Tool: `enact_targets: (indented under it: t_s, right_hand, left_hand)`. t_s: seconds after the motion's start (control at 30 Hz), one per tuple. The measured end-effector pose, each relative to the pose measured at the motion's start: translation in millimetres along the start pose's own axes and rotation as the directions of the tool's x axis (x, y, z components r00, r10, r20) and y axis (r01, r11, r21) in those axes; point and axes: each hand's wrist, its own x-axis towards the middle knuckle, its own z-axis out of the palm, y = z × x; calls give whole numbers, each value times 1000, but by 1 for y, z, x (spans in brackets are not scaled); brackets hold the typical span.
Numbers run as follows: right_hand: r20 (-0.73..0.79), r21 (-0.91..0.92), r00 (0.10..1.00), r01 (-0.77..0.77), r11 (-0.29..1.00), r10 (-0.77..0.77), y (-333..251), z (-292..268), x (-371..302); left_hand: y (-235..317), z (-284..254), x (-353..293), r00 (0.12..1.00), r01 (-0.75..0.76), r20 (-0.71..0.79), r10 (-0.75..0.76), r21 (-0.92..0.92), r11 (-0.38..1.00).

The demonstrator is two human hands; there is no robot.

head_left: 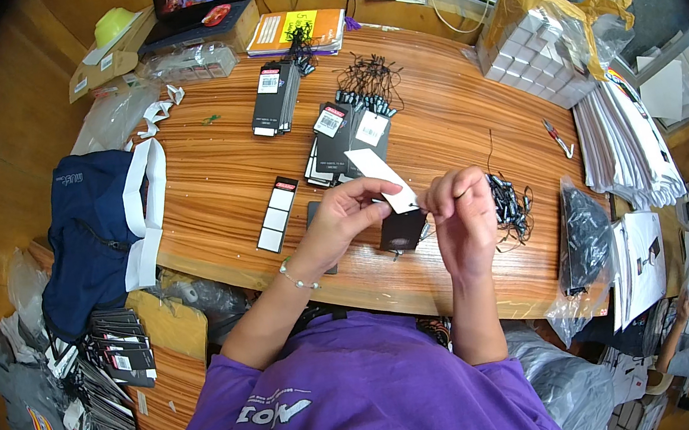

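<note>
My left hand (352,207) pinches a white-faced hang tag (377,178) between thumb and fingers, above the near part of the table. A black tag (403,233) hangs just below it, partly hidden by my fingers. The fingertips of my right hand (463,208) are closed at the tag's lower corner, seemingly on a thin black tag string that is mostly hidden. Close to the right hand lies a loose heap of black tag strings (514,208). Beyond my hands sits a stack of strung black tags (349,140). A sheet of white labels (277,215) lies left of them.
More strung tags (275,98) lie farther back. Navy fabric (85,227) covers the left edge. A bag of small white boxes (534,55), red-handled snippers (559,139) and stacked white packets (627,143) are on the right. Another person's arm (678,332) shows at far right.
</note>
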Motion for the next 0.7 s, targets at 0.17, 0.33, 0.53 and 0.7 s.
enact_targets:
  t_s: [0.17,0.33,0.53,0.7]
  right_hand:
    - [51,-422,983,-140,896,178,1,17,-22]
    - [62,-572,993,-45,819,98,1,23,-27]
    - [-115,-271,982,117,956,-153,0,2,-14]
    - [-73,-398,997,-34,917,5,-5,7,-18]
  left_hand:
    - [4,6,0,991,-21,-126,37,123,992]
    - [17,10,-2,975,-164,-125,184,159,974]
    - [28,-2,-6,945,-215,-212,248,168,962]
    - [29,2,-8,940,-231,-233,250,109,967]
